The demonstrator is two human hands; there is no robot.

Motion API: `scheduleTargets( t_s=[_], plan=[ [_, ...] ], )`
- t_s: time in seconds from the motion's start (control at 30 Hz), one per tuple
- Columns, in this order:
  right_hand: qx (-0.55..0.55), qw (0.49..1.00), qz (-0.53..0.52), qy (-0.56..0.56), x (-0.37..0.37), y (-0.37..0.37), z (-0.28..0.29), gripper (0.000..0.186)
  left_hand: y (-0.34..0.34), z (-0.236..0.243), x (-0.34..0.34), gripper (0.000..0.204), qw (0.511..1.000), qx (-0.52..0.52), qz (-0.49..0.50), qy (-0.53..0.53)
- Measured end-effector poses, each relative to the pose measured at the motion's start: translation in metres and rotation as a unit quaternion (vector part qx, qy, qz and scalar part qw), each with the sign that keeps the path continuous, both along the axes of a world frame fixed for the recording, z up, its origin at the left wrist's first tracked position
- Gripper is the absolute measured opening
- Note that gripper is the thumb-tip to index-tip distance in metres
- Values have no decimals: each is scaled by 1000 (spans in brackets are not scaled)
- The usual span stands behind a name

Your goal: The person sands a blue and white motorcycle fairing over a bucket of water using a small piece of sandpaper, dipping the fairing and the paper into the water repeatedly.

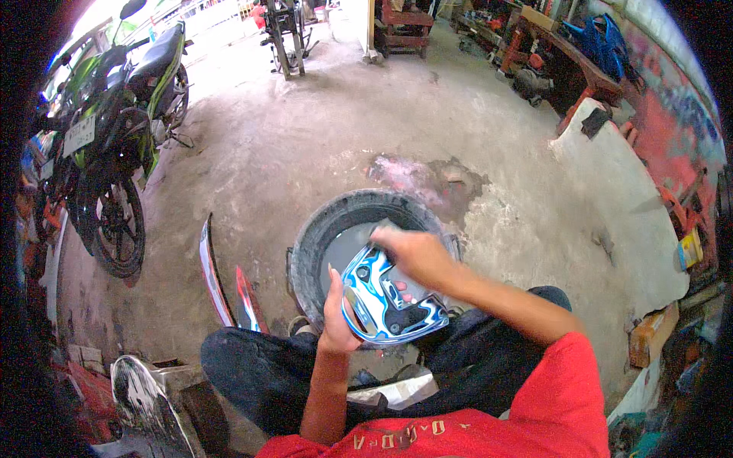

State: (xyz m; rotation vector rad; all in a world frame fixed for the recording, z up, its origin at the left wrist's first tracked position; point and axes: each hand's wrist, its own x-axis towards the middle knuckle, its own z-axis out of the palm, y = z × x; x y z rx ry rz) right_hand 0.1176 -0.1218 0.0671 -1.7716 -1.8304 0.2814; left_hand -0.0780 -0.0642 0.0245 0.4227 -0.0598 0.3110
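A curved motorcycle body panel (368, 304) with blue, white and black swirls is tilted over a round dark tub (304, 238). My left hand (336, 319) grips its left edge, thumb on the near side; some fingertips show through the panel's gap. Greyish water (341, 246) lies in the tub. My right hand (408, 252) is closed at the panel's upper edge and slightly blurred. Something greyish seems to be under its fingers, but I cannot make it out.
Two narrow coloured trim pieces (214, 275) lie left of the tub. A black and green motorcycle (126, 122) stands at the far left. On the right are a large pale sheet (622, 202) and a wooden block (653, 336). A scuffed black and white panel (149, 401) is at lower left.
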Motion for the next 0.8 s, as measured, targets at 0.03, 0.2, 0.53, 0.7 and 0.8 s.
scheduleTargets(
  t_s=[0.03, 0.2, 0.53, 0.7, 0.8],
  plan=[
    [3, 999, -43, -9, 4, 8, 0, 47, -3, -1, -1, 76, 1000, -1, -2, 1],
    [81, 993, 73, 41, -40, -23, -17, 49, -7, -5, 0, 75, 974, 10, 140, 175],
    [20, 999, 34, 16, -19, -12, -4, 39, -6, -3, -3, 79, 978, 6, 132, 160],
    [170, 982, 80, 18, -44, -22, -10, 43, -10, 9, 1, 82, 965, -52, 178, 184],
    [98, 992, 70, 19, -27, -15, 4, 46, -6, 6, -6, 83, 984, -12, 113, 137]
  ],
)
